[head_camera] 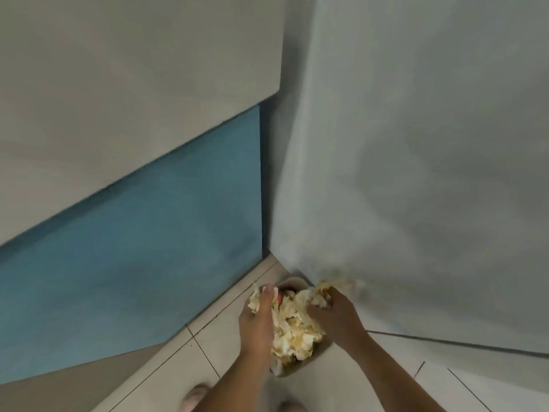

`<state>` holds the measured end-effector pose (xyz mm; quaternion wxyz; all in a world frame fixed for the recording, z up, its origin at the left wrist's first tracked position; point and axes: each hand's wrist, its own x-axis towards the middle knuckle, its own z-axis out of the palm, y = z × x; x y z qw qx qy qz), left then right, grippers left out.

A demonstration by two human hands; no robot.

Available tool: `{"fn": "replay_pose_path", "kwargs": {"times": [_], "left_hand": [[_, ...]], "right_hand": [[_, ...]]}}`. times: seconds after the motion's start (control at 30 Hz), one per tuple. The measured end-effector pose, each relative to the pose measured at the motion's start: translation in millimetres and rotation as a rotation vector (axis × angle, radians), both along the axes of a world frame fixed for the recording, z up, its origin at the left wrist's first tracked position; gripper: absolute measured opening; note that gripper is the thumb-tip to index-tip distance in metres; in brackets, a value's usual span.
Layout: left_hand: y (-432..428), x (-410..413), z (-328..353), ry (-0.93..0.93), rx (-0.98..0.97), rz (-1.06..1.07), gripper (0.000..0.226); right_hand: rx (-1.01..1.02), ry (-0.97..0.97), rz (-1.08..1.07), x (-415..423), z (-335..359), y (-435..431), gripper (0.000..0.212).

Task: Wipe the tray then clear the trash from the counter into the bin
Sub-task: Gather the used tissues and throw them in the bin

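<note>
In the floor corner, bin heaped with crumpled trash. Left hand and right hand both curl fingers into it, gripping wads (red item underneath, unclear).

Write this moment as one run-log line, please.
step: trash into bin | left hand: grips crumpled pale-yellow paper trash | right hand: grips same trash | small beige bin: on tiled floor, heaped
</note>
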<state>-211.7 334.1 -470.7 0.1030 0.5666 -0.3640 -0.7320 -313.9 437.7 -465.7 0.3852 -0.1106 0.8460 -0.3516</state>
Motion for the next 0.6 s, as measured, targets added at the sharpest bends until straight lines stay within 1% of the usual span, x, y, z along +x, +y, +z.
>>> {"fn": "replay_pose_path", "kwargs": {"times": [0.07, 0.1, 0.13, 0.17, 0.2, 0.23, 0.27, 0.3, 0.37, 0.43, 0.5, 0.6], "left_hand": [[12.6, -7.8, -38.2, 0.008, -0.076, -0.017, 0.02], [17.9, -10.7, -56.8, -0.012, -0.137, -0.044, 0.018], [22.6, -11.5, -76.6, -0.036, -0.229, -0.091, 0.024], [27.9, -9.7, -96.7, -0.034, -0.342, -0.167, 0.034], [32.3, -6.1, -118.6, -0.032, -0.444, -0.283, 0.043], [36.4, -1.4, -138.2, -0.034, -0.54, -0.423, 0.048], [40.1, 6.4, -156.8, -0.056, -0.635, -0.575, 0.053], [43.2, 14.2, -173.0, -0.096, -0.755, -0.726, 0.059], [45.0, 29.0, -191.8, -0.251, -1.026, -0.982, 0.082], [42.1, 37.7, -194.3, -0.356, -1.162, -1.187, 0.105], [38.8, 44.0, -195.7, -0.397, -1.223, -1.282, 0.11], [40.4, 50.3, -186.3, -0.435, -1.218, -1.274, 0.106]], "right_hand": [[0.11, 0.057, 0.086, -0.8, -44.4, -2.4, 0.013], [0.131, 0.081, 0.117, -1.5, -66.5, -4.9, 0.013], [0.123, 0.099, 0.146, -2.7, -86.5, -7.7, 0.018], [0.106, 0.1, 0.19, -3.9, -108.9, -8.2, 0.032], [0.104, 0.109, 0.237, -5.9, -130.8, -8.7, 0.053], [0.12, 0.124, 0.298, -7.7, -149.0, -8.1, 0.074], [0.16, 0.152, 0.37, -6.7, -161.6, -5.4, 0.087], [0.201, 0.206, 0.455, -5.0, -169.1, -2.3, 0.091], [0.206, 0.319, 0.582, 1.4, -172.6, 4.8, 0.082], [0.17, 0.404, 0.654, 7.4, -175.7, 12.8, 0.076], [0.185, 0.43, 0.656, 12.6, -178.6, 22.4, 0.073], [0.198, 0.552, 0.707, 15.9, -180.1, 31.2, 0.081]]}}
